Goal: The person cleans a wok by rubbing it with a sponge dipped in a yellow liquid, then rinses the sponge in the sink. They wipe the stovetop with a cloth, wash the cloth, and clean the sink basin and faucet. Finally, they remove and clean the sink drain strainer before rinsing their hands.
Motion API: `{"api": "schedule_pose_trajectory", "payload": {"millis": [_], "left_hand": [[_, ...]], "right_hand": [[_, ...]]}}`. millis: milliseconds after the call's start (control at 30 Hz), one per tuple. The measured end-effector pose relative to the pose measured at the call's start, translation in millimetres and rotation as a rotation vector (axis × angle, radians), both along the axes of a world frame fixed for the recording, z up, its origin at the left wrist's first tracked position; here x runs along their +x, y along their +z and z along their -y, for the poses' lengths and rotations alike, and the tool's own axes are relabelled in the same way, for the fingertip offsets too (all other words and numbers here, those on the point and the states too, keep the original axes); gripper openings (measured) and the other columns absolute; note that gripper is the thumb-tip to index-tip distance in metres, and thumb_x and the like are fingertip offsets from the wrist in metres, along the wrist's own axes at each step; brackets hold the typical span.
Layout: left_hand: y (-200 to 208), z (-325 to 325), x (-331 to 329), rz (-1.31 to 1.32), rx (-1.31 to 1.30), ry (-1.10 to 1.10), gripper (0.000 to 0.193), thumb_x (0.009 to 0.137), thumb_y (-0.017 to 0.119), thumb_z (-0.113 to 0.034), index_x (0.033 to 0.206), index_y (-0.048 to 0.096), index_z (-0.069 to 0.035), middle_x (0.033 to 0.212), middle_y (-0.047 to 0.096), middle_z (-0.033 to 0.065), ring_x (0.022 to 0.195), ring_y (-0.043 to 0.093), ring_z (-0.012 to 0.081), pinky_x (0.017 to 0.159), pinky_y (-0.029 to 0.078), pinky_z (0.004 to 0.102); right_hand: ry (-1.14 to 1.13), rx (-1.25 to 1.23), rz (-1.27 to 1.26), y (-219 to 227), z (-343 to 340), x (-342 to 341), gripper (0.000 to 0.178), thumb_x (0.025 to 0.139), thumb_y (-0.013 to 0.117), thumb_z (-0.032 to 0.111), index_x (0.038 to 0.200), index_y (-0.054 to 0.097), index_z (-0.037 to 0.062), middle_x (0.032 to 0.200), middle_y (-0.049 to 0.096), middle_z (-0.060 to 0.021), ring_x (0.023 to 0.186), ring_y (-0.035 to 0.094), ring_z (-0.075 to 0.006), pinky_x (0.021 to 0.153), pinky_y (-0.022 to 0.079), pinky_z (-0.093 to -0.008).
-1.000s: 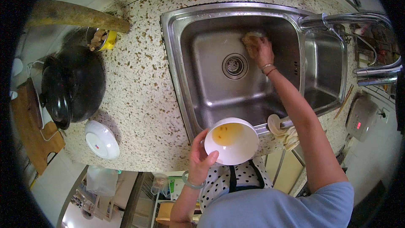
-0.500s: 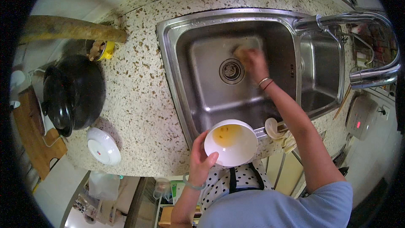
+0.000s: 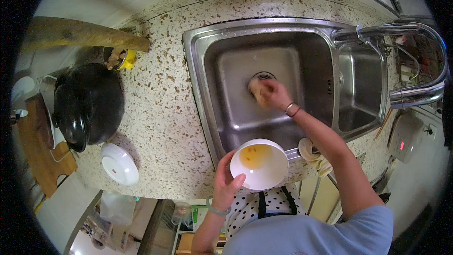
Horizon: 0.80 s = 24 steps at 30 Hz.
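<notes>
My left hand [image 3: 225, 186] grips a white bowl [image 3: 276, 172] by its left rim, thumb over the edge. Some yellow liquid with small brown bits lies in the bowl, which is tilted above the sink's near edge. My right hand [image 3: 276, 95] is closed around a tan, sponge-like piece [image 3: 258, 92], blurred by motion. It is low in the large basin of the steel sink [image 3: 226, 108], partly covering the drain [image 3: 265, 75]. The fingers of that hand are smeared, and the exact kind of the tan piece cannot be made out.
A chrome faucet [image 3: 406, 28] arches over the smaller basin [image 3: 361, 85] at right. Pale gloves or cloth [image 3: 317, 160] lie at the sink's near edge. On the left counter are a black lidded pot [image 3: 89, 104], a white plate [image 3: 120, 164] and a yellow cup [image 3: 128, 60].
My right hand has swept the tan piece left and nearer, from beyond the drain to over it. The left hand still holds the bowl in much the same place. The view has shifted slightly.
</notes>
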<state>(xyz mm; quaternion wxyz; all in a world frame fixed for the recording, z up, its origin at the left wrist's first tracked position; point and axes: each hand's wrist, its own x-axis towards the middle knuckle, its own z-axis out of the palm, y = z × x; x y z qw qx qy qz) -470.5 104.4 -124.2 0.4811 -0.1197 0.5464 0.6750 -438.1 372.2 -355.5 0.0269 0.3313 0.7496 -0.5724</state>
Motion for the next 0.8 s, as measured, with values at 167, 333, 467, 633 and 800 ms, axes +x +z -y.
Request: {"api": "schedule_pose_trajectory", "payload": {"millis": [167, 333, 467, 633, 800], "left_hand": [[1, 0, -3, -0.001, -0.004, 0.04, 0.068, 0.077, 0.067, -0.017, 0.136, 0.036, -0.002, 0.13, 0.047, 0.0119, 0.121, 0.045, 0.0213, 0.104, 0.035, 0.0368], [6, 1, -2, -0.011, 0.014, 0.012, 0.067, 0.078, 0.066, -0.016, 0.136, 0.036, -0.002, 0.129, 0.048, 0.0114, 0.121, 0.045, 0.0208, 0.104, 0.035, 0.0366], [8, 11, -3, -0.056, 0.003, 0.025, 0.067, 0.079, 0.066, -0.015, 0.137, 0.035, -0.002, 0.129, 0.048, 0.0113, 0.12, 0.046, 0.0209, 0.104, 0.035, 0.0365], [8, 13, -6, -0.05, 0.023, 0.013, 0.066, 0.08, 0.065, -0.014, 0.137, 0.035, -0.002, 0.129, 0.047, 0.0119, 0.121, 0.045, 0.0213, 0.104, 0.035, 0.0362], [16, 2, -6, -0.04, 0.044, -0.053, 0.067, 0.08, 0.065, -0.015, 0.137, 0.034, -0.002, 0.13, 0.047, 0.0122, 0.121, 0.045, 0.0219, 0.103, 0.036, 0.0365]], "right_hand": [[-0.26, 0.286, -0.433, 93, -5, -85, 0.03, 0.078, 0.068, 0.006, 0.107, 0.063, 0.0059, 0.099, 0.062, -0.0121, 0.089, 0.063, -0.0264, 0.078, 0.051, -0.034], [0.051, 0.664, -0.291, 2, -1, -121, 0.025, 0.077, 0.063, 0.007, 0.102, 0.063, 0.008, 0.102, 0.062, -0.0123, 0.092, 0.06, -0.0315, 0.078, 0.05, -0.0402], [0.407, 0.785, -0.042, 8, 2, -93, 0.025, 0.074, 0.062, 0.013, 0.099, 0.064, 0.0119, 0.104, 0.062, -0.0095, 0.1, 0.056, -0.03, 0.082, 0.049, -0.0406], [0.446, 0.906, 0.12, 48, -34, -10, 0.021, 0.074, 0.061, 0.013, 0.095, 0.067, 0.0141, 0.107, 0.06, -0.0059, 0.107, 0.051, -0.0276, 0.089, 0.046, -0.039], [0.43, 1.093, 0.062, 40, -61, 22, 0.019, 0.075, 0.06, 0.014, 0.093, 0.068, 0.0155, 0.114, 0.058, -0.0048, 0.112, 0.048, -0.0269, 0.093, 0.043, -0.0367]]}}
